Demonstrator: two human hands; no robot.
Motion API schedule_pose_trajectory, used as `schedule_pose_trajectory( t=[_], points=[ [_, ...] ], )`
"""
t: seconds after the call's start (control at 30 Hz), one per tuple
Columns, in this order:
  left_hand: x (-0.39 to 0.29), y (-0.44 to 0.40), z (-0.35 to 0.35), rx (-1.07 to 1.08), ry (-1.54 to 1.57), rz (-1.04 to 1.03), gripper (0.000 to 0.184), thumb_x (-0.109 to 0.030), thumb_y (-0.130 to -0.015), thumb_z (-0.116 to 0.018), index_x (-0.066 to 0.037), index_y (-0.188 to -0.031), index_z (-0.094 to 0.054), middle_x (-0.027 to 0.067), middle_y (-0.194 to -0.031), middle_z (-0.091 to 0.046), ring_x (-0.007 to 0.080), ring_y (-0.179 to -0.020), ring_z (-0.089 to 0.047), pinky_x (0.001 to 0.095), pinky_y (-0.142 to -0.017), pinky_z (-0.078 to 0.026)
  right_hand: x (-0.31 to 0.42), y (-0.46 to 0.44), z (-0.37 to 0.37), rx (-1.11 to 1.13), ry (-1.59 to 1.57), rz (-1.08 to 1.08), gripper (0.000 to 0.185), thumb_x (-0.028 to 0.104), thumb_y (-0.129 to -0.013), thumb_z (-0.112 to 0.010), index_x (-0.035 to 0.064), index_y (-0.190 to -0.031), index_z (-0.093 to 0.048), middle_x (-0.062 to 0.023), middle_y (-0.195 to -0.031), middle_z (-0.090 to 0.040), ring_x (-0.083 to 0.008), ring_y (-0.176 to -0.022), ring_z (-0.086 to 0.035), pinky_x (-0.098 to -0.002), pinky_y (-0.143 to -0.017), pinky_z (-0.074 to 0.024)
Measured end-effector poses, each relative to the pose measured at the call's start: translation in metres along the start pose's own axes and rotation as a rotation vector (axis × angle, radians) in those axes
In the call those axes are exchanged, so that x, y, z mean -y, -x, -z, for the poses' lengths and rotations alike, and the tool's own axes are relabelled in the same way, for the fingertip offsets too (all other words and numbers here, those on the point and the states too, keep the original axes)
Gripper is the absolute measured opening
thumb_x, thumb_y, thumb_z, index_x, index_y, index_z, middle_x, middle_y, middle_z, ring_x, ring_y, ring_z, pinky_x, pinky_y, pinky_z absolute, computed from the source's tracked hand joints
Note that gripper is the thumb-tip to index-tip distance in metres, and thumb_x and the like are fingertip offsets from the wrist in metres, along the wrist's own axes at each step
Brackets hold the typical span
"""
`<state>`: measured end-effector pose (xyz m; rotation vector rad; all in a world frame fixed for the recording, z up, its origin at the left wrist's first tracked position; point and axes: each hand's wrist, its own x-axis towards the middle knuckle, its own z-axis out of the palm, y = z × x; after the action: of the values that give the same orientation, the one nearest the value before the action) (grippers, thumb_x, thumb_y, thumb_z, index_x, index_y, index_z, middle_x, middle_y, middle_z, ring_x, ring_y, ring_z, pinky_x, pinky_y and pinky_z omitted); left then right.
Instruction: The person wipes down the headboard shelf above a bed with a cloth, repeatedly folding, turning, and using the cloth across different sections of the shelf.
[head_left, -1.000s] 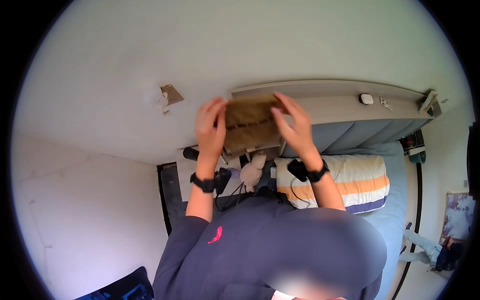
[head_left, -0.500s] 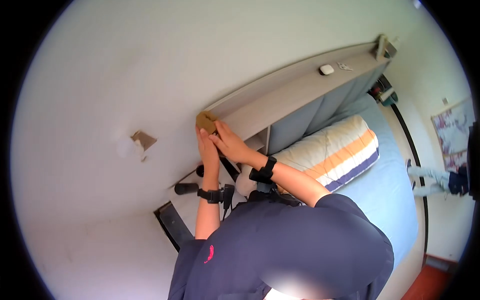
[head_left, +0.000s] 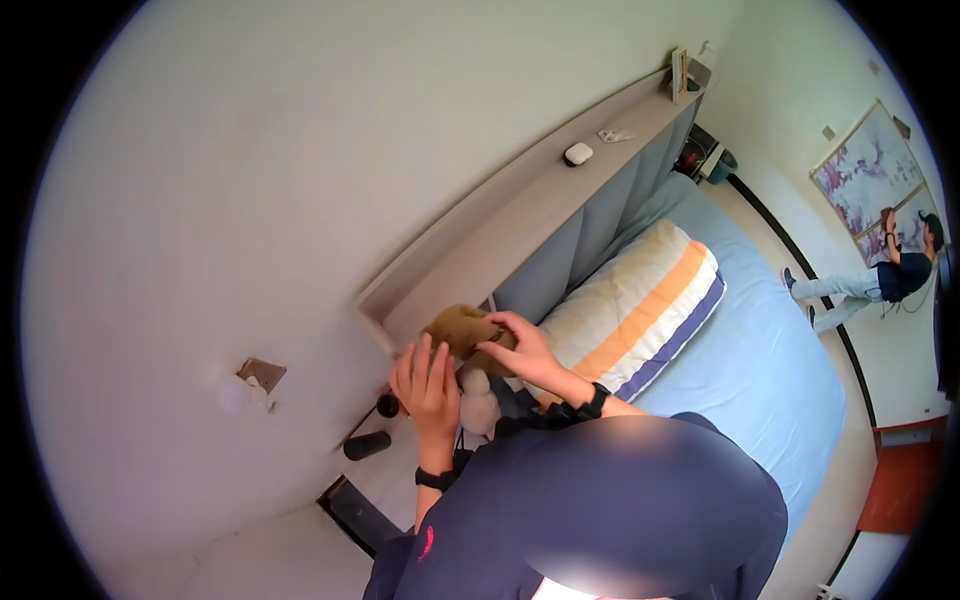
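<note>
A brown, soft-looking lump [head_left: 458,330], perhaps a cloth or sponge, is in front of me near the corner of the headboard shelf. My right hand [head_left: 528,352] grips its right side, thumb below and fingers above. My left hand [head_left: 428,385] is raised at its lower left with the fingers stretched out and nearly upright, the fingertips close to the lump. Whether they touch it I cannot tell. Both wrists wear black bands. Below the lump, partly covered by my right hand, is a pale plush-like thing [head_left: 480,405].
The headboard shelf [head_left: 470,250] carries a white case [head_left: 578,154]. A striped pillow [head_left: 640,315] lies on the blue bed [head_left: 760,370]. On the wall is a brown square patch [head_left: 262,375]. A black cylinder [head_left: 367,446] stands at lower left. Another person [head_left: 885,278] stands far right.
My hands and the brown lump have come down and nearer to me, away from the wall. My left hand has parted from my right. The view has shifted, showing more of the other person.
</note>
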<state>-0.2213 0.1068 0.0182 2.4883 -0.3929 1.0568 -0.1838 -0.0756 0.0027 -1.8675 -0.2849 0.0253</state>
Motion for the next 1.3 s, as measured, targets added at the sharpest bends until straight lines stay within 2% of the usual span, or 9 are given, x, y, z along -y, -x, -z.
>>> schedule_pose_trajectory(
  t=[0.07, 0.23, 0.53, 0.77, 0.9, 0.97, 1.03, 1.13, 1.3],
  points=[
    [-0.013, -0.009, -0.007, 0.114, 0.302, 0.158, 0.035, -0.011, -0.086, -0.069, -0.008, -0.121, -0.063, 0.0121, -0.125, -0.061, 0.0317, -0.119, -0.052, 0.0401, -0.099, -0.041, 0.02, 0.003, 0.024, -0.254, -0.068, 0.001, 0.046, 0.021, -0.082, -0.074, -0.0003, -0.118, -0.056, -0.0171, -0.111, -0.062, -0.0294, -0.103, -0.061, -0.0359, -0.09, -0.0475],
    [-0.052, -0.026, -0.048, 0.317, 1.393, 0.618, 0.054, -0.031, -0.09, -0.069, -0.001, -0.131, -0.049, 0.0127, -0.117, -0.062, 0.0226, -0.112, -0.057, 0.0346, -0.097, -0.044, 0.06, 0.02, 0.052, -0.114, 0.174, 0.261, 0.039, 0.006, -0.077, -0.067, 0.0041, -0.115, -0.061, -0.0176, -0.122, -0.054, -0.0368, -0.12, -0.046, -0.0407, -0.102, -0.0387],
    [-0.075, -0.047, -0.06, 0.545, 1.159, 0.615, 0.062, -0.011, -0.074, -0.082, 0.0, -0.126, -0.05, 0.0089, -0.119, -0.062, 0.0172, -0.109, -0.059, 0.0329, -0.094, -0.046, 0.015, 0.036, 0.096, -0.225, -0.266, 0.228, 0.018, -0.012, -0.081, -0.051, -0.0014, -0.095, -0.058, -0.0086, -0.108, -0.052, -0.0159, -0.09, -0.06, -0.0276, -0.077, -0.0515],
    [-0.075, -0.033, -0.071, 0.567, 1.2, 0.597, 0.062, -0.006, -0.079, -0.065, -0.001, -0.136, -0.04, 0.0126, -0.122, -0.059, 0.0216, -0.11, -0.06, 0.0336, -0.096, -0.045, 0.012, 0.029, 0.111, -0.13, 0.155, 0.235, 0.021, 0.001, -0.083, -0.065, 0.0007, -0.103, -0.058, -0.0097, -0.111, -0.054, -0.0187, -0.093, -0.058, -0.0309, -0.079, -0.0482],
    [-0.087, -0.051, -0.07, 0.815, 0.932, 0.45, 0.072, -0.015, -0.078, -0.063, -0.001, -0.142, -0.032, 0.0236, -0.12, -0.06, 0.0375, -0.112, -0.06, 0.0401, -0.094, -0.047, 0.003, 0.022, 0.117, -0.12, 0.392, 0.508, 0.02, 0.007, -0.089, -0.059, 0.0005, -0.107, -0.055, -0.0104, -0.104, -0.057, -0.0181, -0.093, -0.057, -0.0302, -0.08, -0.047],
    [-0.088, -0.058, -0.068, 0.714, 0.709, 0.442, 0.072, -0.015, -0.079, -0.059, -0.002, -0.143, -0.03, 0.0283, -0.121, -0.058, 0.0426, -0.11, -0.059, 0.0421, -0.094, -0.048, 0.008, 0.029, 0.121, 0.001, -0.088, -0.007, 0.019, 0.007, -0.092, -0.055, 0.0019, -0.11, -0.053, -0.0093, -0.095, -0.059, -0.0165, -0.085, -0.059, -0.0294, -0.078, -0.0473],
    [-0.079, -0.051, -0.072, 0.582, 0.624, 0.399, 0.063, -0.012, -0.078, -0.054, -0.005, -0.139, -0.041, 0.0263, -0.12, -0.06, 0.0426, -0.109, -0.059, 0.0436, -0.093, -0.048, 0.006, 0.026, 0.12, -0.085, -0.003, 0.03, 0.018, 0.008, -0.094, -0.053, 0.0035, -0.11, -0.05, -0.0084, -0.089, -0.06, -0.0151, -0.079, -0.059, -0.03, -0.073, -0.0475],
    [-0.071, -0.058, -0.067, 0.486, 0.539, 0.311, 0.043, -0.001, -0.073, -0.048, -0.008, -0.111, -0.065, 0.0166, -0.105, -0.068, 0.0364, -0.099, -0.064, 0.043, -0.087, -0.051, 0.01, 0.025, 0.123, -0.134, -0.028, -0.013, 0.021, 0.016, -0.091, -0.058, 0.0072, -0.108, -0.049, -0.0152, -0.079, -0.063, -0.0345, -0.075, -0.064, -0.0383, -0.065, -0.0484],
    [-0.053, -0.072, -0.055, 0.398, 0.45, 0.247, 0.039, -0.001, -0.067, -0.047, -0.009, -0.099, -0.068, 0.0147, -0.091, -0.069, 0.0355, -0.085, -0.066, 0.0421, -0.078, -0.053, -0.005, 0.024, 0.137, 0.125, 0.349, 0.098, 0.034, 0.029, -0.085, -0.069, 0.0109, -0.108, -0.052, -0.0128, -0.082, -0.067, -0.0379, -0.078, -0.063, -0.0449, -0.066, -0.0497]
  ],
)
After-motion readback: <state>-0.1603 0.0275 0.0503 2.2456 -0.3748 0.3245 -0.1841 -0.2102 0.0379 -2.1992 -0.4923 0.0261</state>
